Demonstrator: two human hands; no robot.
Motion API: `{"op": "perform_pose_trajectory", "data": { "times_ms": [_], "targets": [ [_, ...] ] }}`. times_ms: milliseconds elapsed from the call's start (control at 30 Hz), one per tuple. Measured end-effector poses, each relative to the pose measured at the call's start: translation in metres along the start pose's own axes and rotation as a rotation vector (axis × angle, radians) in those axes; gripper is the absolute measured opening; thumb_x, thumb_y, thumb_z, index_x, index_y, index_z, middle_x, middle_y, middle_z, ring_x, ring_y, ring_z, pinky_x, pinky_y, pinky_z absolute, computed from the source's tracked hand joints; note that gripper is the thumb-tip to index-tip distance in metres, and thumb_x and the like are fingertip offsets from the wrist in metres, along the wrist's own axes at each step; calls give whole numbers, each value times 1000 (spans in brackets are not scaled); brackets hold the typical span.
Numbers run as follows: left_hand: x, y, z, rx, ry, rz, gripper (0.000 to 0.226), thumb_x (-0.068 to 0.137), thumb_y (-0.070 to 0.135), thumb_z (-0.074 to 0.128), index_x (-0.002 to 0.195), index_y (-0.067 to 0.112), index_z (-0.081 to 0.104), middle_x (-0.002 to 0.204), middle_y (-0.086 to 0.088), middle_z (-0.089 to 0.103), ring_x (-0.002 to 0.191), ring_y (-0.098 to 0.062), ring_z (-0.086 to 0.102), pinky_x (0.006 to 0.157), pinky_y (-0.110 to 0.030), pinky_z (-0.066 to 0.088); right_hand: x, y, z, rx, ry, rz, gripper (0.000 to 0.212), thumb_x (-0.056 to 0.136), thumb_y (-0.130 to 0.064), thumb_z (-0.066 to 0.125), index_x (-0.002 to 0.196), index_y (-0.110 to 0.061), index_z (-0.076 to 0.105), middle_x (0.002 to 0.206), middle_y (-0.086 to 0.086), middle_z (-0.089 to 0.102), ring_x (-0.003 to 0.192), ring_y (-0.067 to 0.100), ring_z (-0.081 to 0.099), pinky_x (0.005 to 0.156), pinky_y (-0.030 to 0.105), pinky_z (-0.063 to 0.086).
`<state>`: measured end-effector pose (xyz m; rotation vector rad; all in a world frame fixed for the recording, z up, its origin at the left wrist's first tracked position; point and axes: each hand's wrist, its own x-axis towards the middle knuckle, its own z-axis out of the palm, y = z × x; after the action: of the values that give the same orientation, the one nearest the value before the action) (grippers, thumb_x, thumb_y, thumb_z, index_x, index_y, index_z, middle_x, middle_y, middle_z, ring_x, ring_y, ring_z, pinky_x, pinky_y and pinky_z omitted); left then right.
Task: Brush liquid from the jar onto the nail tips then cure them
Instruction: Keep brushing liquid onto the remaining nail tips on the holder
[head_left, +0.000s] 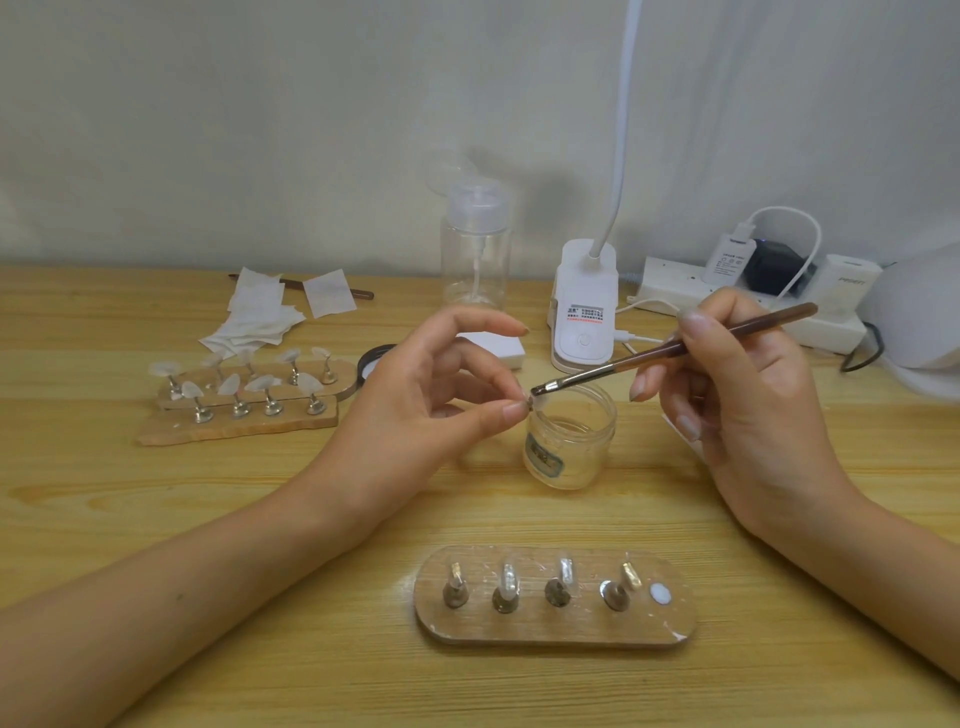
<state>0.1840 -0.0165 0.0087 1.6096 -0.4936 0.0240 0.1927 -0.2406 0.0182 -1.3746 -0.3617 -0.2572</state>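
My left hand (441, 395) pinches a small clear nail tip (535, 408) between thumb and finger, just above the left rim of an open clear jar (571, 441). My right hand (737, 384) grips a brown brush (670, 351), whose bristle end touches the nail tip. In front of me lies an oval wooden stand (553, 631) with several clear nail tips on metal holders and one bare white pad at its right end.
A second wooden stand (236, 426) with several nail tips sits at the left, near white wipes (260, 317). Behind the jar stand a pump bottle (475, 249), a white lamp base (584, 312), a power strip (727, 291) and the jar lid (371, 364).
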Motion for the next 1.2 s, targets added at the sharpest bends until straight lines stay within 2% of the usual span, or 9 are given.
{"op": "perform_pose_trajectory", "data": {
  "times_ms": [200, 367, 533, 700, 800, 900, 1000, 1100, 1200],
  "targets": [
    [0, 1, 0, 7, -5, 4, 44, 85, 4, 74, 123, 22, 60, 83, 3, 69, 79, -6, 65, 66, -22, 49, 2, 2, -3, -28, 96, 62, 33, 101, -19, 49, 69, -25, 48, 60, 8, 64, 36, 11, 33, 39, 18, 22],
    [-1, 1, 0, 12, -7, 4, 44, 85, 5, 74, 123, 23, 61, 84, 3, 69, 79, -5, 64, 66, -21, 49, 1, 1, 0, 12, -16, 43, 25, 94, -31, 57, 69, -28, 54, 66, 10, 68, 37, 11, 35, 39, 16, 30],
    [-1, 1, 0, 12, -6, 2, 45, 85, 6, 74, 124, 23, 61, 85, 2, 69, 82, -6, 65, 67, -21, 50, 2, 1, -4, -29, 95, 119, 26, 99, -22, 50, 75, -19, 44, 62, 10, 64, 36, 11, 32, 36, 17, 25],
    [-1, 1, 0, 14, -8, 1, 45, 85, 6, 74, 124, 23, 60, 84, 3, 69, 81, -5, 65, 67, -20, 50, 0, 0, -1, 22, -11, 65, 25, 96, -31, 55, 73, -23, 50, 66, 9, 68, 37, 11, 34, 40, 19, 27],
    [-1, 1, 0, 17, -6, -1, 45, 85, 5, 74, 124, 23, 60, 85, 2, 69, 82, -6, 65, 68, -20, 50, 0, 1, -1, -34, 29, 108, 24, 94, -32, 55, 71, -26, 52, 66, 10, 67, 38, 11, 34, 38, 19, 25],
    [-1, 2, 1, 12, -9, 0, 45, 84, 6, 74, 124, 22, 60, 85, 2, 69, 81, -6, 65, 68, -20, 50, 2, 2, -4, -51, 87, 117, 27, 101, -24, 49, 74, -22, 48, 64, 9, 66, 37, 11, 33, 38, 25, 19],
    [-1, 1, 0, 5, -12, -3, 45, 85, 5, 74, 124, 21, 60, 84, 3, 69, 81, -6, 64, 68, -20, 49, 1, 1, -2, -12, 4, 36, 28, 100, -26, 49, 72, -26, 52, 66, 9, 68, 37, 11, 37, 40, 30, 19],
    [0, 0, 0, 2, -13, -6, 45, 86, 4, 74, 125, 22, 60, 84, 3, 68, 81, -6, 64, 67, -20, 48, 1, 1, -1, -23, -10, 25, 29, 98, -26, 51, 70, -30, 54, 66, 10, 68, 37, 12, 38, 37, 19, 25],
    [-1, 0, 0, 4, -12, -7, 45, 85, 6, 74, 125, 22, 60, 85, 3, 69, 81, -6, 64, 66, -18, 47, 2, 2, -4, -41, 61, 53, 29, 102, -20, 48, 73, -24, 50, 63, 10, 66, 36, 12, 35, 35, 20, 23]
  ]
}}
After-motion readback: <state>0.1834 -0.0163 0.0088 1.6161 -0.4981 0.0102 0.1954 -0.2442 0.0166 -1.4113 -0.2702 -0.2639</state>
